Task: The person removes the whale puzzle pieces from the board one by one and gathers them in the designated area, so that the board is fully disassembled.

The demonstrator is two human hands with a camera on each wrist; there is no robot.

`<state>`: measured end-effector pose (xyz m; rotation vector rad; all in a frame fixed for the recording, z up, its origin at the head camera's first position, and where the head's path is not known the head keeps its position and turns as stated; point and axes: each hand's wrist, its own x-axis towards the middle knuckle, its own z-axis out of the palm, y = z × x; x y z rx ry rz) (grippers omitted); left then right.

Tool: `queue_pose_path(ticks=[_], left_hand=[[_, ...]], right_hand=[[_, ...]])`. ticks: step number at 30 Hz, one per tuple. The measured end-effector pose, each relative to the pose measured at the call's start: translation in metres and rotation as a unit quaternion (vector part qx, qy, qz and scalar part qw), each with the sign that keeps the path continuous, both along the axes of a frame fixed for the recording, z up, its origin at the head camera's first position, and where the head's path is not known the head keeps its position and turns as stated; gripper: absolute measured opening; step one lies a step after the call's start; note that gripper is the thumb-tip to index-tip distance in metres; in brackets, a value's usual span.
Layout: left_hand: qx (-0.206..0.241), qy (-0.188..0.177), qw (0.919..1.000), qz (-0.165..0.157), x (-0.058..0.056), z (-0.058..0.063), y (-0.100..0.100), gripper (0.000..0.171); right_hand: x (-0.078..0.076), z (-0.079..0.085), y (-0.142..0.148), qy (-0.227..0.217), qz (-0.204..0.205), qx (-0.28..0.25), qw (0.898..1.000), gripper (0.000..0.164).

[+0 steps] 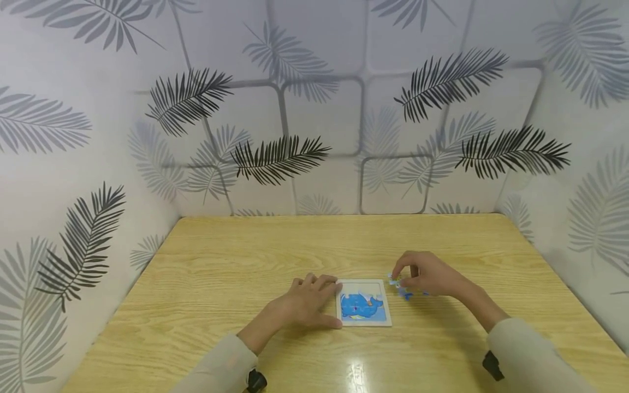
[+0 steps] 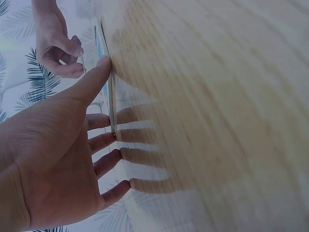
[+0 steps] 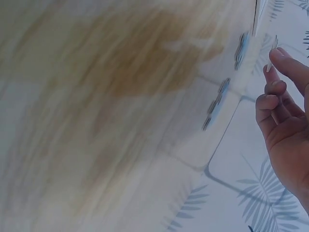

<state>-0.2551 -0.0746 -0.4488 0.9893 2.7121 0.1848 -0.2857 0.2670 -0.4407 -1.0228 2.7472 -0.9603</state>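
Right hand pinches a jigsaw piece, raised right of the puzzle tray; probably light, stiff, best held by its edges. Left hand, fingers spread, touches the tray's left side.

Head view: highest and farthest off, from the near side of the table, facing forward and down to the wall. Left wrist view: close, low, turned sideways, table to the right; looks past the left hand toward the right hand. Right wrist view: low, sideways, table to the left, right hand near. Head and left wrist share both hands; head and right wrist, the pieces.
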Motion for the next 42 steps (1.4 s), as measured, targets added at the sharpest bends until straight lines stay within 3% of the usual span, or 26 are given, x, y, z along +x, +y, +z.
queue_pose_path(ticks=[10,22,33,42], left_hand=[[0.001,-0.004,1.0000,0.000,-0.001,-0.002,0.000,0.086],[-0.004,0.000,1.0000,0.001,0.000,-0.001,0.000,0.086],[0.003,-0.003,1.0000,-0.001,0.000,0.001,0.000,0.086],[0.002,-0.006,1.0000,0.001,0.000,0.000,0.000,0.085]], right_hand=[[0.005,-0.002,0.029,0.027,0.004,-0.018,0.999,0.020],[0.011,-0.012,0.069,0.070,-0.027,-0.014,0.997,0.026],[0.021,-0.015,0.098,0.079,-0.042,-0.011,0.996,0.030],[0.026,-0.018,0.108,0.024,-0.069,0.014,0.997,0.026]])
